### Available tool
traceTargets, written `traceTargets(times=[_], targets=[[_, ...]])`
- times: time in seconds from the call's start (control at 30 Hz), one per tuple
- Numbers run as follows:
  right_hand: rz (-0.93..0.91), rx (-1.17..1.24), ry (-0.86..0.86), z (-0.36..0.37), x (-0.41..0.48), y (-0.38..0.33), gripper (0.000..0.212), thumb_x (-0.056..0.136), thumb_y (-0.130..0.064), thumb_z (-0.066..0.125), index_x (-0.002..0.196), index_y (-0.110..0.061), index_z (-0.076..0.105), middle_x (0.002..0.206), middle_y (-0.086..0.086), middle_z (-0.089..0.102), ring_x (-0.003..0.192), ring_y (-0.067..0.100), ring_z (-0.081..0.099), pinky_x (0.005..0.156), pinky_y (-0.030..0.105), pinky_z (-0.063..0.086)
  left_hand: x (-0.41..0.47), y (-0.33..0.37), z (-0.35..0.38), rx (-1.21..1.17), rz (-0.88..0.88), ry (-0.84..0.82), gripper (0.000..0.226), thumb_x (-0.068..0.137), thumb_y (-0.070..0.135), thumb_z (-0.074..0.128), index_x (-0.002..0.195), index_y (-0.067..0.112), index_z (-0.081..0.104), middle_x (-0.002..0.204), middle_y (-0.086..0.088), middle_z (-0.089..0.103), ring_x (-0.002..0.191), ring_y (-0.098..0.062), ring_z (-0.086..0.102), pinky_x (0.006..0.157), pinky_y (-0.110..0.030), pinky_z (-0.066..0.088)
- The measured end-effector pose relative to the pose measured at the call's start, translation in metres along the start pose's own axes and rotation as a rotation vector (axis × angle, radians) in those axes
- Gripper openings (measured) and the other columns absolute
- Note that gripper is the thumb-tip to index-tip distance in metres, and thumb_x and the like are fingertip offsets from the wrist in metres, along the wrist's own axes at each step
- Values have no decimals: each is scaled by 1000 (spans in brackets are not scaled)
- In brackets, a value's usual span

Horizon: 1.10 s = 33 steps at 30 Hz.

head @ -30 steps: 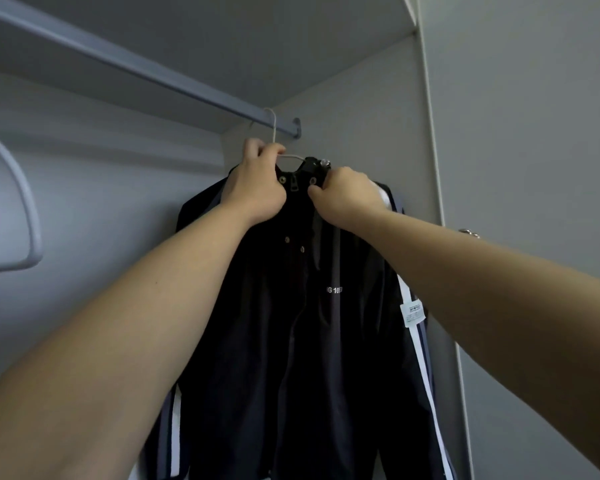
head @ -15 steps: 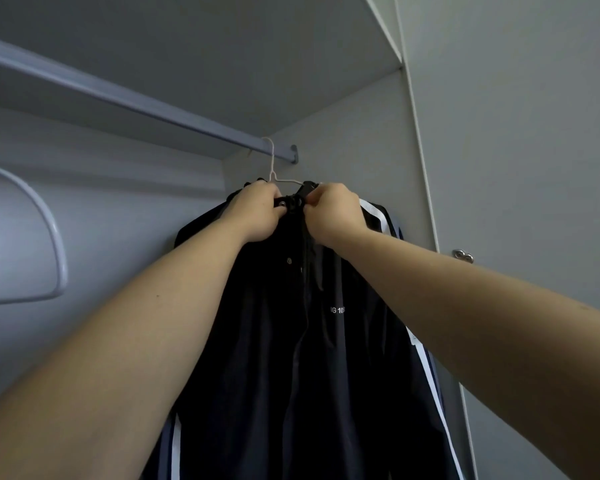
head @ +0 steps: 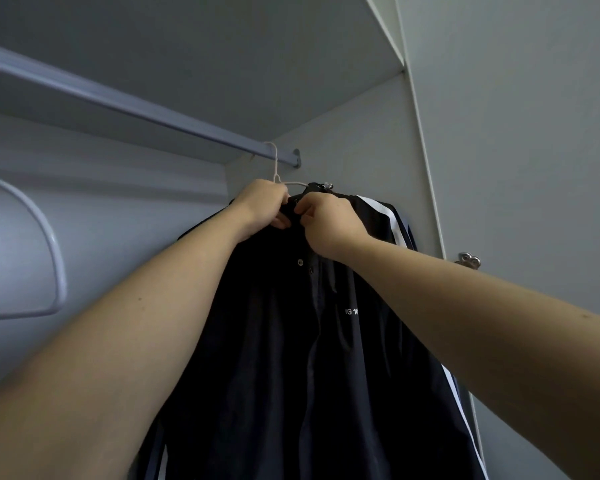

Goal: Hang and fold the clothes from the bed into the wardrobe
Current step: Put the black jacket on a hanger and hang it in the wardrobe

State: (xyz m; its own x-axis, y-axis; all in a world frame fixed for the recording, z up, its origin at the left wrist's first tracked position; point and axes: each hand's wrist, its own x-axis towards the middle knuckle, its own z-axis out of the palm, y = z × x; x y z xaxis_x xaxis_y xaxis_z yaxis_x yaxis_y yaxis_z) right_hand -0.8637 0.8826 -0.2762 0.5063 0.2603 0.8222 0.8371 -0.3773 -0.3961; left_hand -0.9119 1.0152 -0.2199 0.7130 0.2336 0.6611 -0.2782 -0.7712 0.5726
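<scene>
- Rail (head: 139, 109) is running from the left edge toward the side wall of the wardrobe (head: 354, 133).
- Below it at the far left, an empty hanger (head: 60, 271) is showing, white and carrying nothing, well apart from the work.
- Near the rail's right end, the thin hook of the wire hanger (head: 275, 161) is sitting over the bar.
- Left hand (head: 262, 206) is curling round the left collar edge just under that hook, its fingers pinching dark fabric.
- Dark jacket (head: 284, 358) with white sleeve stripes is hanging on the wire hanger inside the wardrobe, front facing out. The snaps (head: 300, 261) below the collar are looking undone.
- Right hand (head: 329, 223) is pinching the opposite collar edge, thumb and fingertips meeting the left hand at the neck.
- As a judgement, hanging this garment is nearly finished, and the hands seem to be fastening or squaring the collar so it is not slipping off.
- Next move is calling for bringing the two collar edges together evenly. Both grips then need easing off gently, so the light hanger is not swinging or tipping on the rail.
</scene>
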Motion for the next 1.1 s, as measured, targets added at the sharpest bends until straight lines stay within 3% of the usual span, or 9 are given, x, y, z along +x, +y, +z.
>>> traceTargets(times=[0.07,0.13,0.27,0.43,0.5,0.6,0.77,0.9,1.1], targets=[[11,-6,-9,3,-1,2,33,88,-12,55,110,-31,71,107,-5,71,104,20,64,89,36,55,1,-1,2,30,41,31,47,84,43,54,90,1,73,88,-23,74,74,-35,74,82,-49,61],[28,-11,-26,7,-3,4,30,90,-14,56,108,-31,71,110,-5,72,106,20,65,90,36,55,1,-5,3,255,144,59,49,94,54,56,83,10,74,76,-10,75,71,-27,74,80,-43,60],[62,-24,-51,11,-7,8,23,93,-19,56,108,-32,69,112,-2,71,104,22,65,88,38,56,4,-9,3,378,194,79,29,98,41,62,85,17,73,74,-3,75,74,-22,73,83,-44,59],[120,-77,-85,12,-11,10,15,94,-23,54,100,-28,66,101,1,70,89,27,68,80,38,59,1,-5,1,531,203,17,31,102,34,58,93,8,74,79,-7,74,81,-25,71,87,-44,56],[158,-106,-108,13,-12,10,16,94,-29,53,102,-22,66,94,3,69,75,29,69,76,40,61,2,-4,0,589,206,-12,31,101,31,59,93,4,74,81,-10,75,82,-26,71,86,-44,56],[181,-129,-129,15,-14,11,20,96,-35,54,105,-20,65,93,3,68,70,28,68,76,40,61,5,-5,-1,638,204,-24,28,101,27,60,93,3,73,82,-12,74,83,-27,71,87,-44,57],[197,-134,-144,13,-17,12,22,97,-37,54,107,-21,64,94,3,69,70,28,67,76,39,61,6,-5,2,669,200,-4,27,101,25,59,95,2,71,82,-14,73,81,-29,71,83,-44,58],[195,-137,-150,12,-19,11,23,97,-39,53,106,-20,64,94,3,68,72,28,68,77,39,61,1,-2,1,711,223,26,30,103,28,56,102,2,71,94,-17,71,88,-32,68,83,-42,55],[203,-202,-173,12,-24,13,22,98,-38,53,99,-19,63,85,2,66,62,23,63,66,30,55,1,0,7,754,221,61,34,104,33,55,104,2,69,102,-19,68,90,-33,65,71,-35,46]])
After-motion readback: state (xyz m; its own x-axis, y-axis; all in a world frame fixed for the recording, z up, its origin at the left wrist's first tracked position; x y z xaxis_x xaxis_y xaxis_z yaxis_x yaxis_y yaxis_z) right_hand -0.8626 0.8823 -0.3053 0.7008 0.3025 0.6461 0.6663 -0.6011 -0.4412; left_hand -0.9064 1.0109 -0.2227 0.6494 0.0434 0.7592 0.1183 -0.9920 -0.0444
